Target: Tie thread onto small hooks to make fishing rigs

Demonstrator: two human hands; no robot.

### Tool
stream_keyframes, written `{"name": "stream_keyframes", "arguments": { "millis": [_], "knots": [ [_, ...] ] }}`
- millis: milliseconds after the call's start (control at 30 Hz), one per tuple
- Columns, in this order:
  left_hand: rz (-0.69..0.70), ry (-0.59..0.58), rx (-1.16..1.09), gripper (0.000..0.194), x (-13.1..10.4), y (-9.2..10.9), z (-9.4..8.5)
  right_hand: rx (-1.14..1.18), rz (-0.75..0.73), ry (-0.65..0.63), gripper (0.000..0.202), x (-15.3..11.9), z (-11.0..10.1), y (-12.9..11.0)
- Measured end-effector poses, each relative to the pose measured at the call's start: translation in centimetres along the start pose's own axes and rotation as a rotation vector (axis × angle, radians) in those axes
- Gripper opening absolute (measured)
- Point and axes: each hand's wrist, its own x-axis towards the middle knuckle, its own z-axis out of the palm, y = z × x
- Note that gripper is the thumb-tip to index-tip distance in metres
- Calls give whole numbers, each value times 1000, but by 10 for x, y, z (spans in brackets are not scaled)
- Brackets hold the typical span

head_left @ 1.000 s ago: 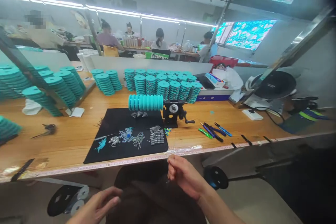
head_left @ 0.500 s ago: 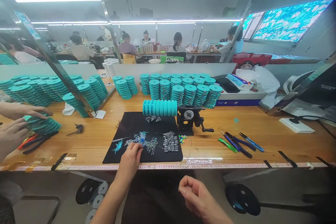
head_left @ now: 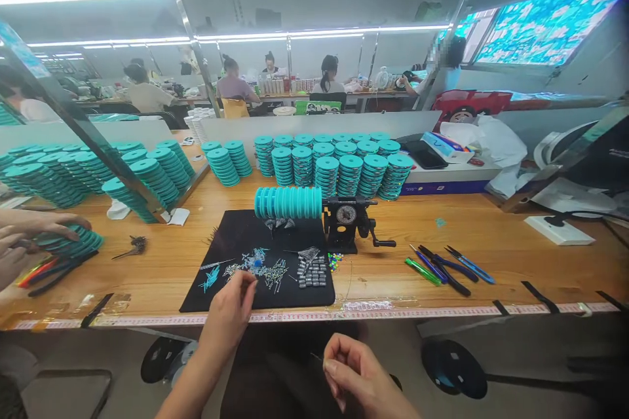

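Observation:
My left hand [head_left: 232, 304] is over the front of a black mat [head_left: 206, 298], thumb and fingertips pinched together; whatever is between them is too small to make out. Just beyond it lie small loose parts: a heap of clear-blue pieces [head_left: 254, 260], silvery metal pieces [head_left: 276, 275] and teal slim sleeves [head_left: 210, 279]. Below the table edge, in front of my lap, my right hand [head_left: 361, 370] is closed in a pinch on a thin line [head_left: 316, 357]. Teal spools [head_left: 287, 203] sit on the shaft of a black hand-crank winder [head_left: 346, 219] behind the mat.
Grey cylindrical weights [head_left: 313, 272] and coloured beads [head_left: 336, 261] are at the mat's right. Pliers [head_left: 449, 268] and a green pen-like tool [head_left: 422, 272] lie further right. Stacks of teal spools [head_left: 339, 173] line the back. A co-worker's hands [head_left: 37, 236] hold spools at the left.
My left hand has drawn back slightly from the clear-blue heap toward the mat's front, still pinched. My right hand has turned a little, and the line at its fingertips shows now. The view has shifted slightly.

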Motion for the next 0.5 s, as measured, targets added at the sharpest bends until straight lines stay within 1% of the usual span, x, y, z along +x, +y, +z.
{"name": "stream_keyframes", "arguments": {
  "millis": [67, 100, 167, 233, 300, 400, 500],
  "knots": [
    [-73, -66, -198, 17, -16, 16, -3, -16, 12, 20, 42, 2, 3, -2],
    [-147, -105, -372, 19, -25, 24, -3, -23, 18, 29, 40, 2, 4, -3],
    [-301, -173, -677, 26, -42, 37, 3, -43, 4, 55, 35, 3, 8, -6],
    [-419, -215, -861, 30, -58, 46, 15, -98, -37, 89, 27, 3, 12, -9],
    [-490, -223, -947, 31, -69, 50, 29, -187, -79, 135, 19, 3, 16, -12],
    [-558, -185, -1000, 34, -80, 50, 47, -280, -76, 219, 15, 2, 20, -9],
    [-595, -173, -1019, 39, -84, 51, 56, -423, -80, 316, 13, 1, 23, -2]
  ]
}}
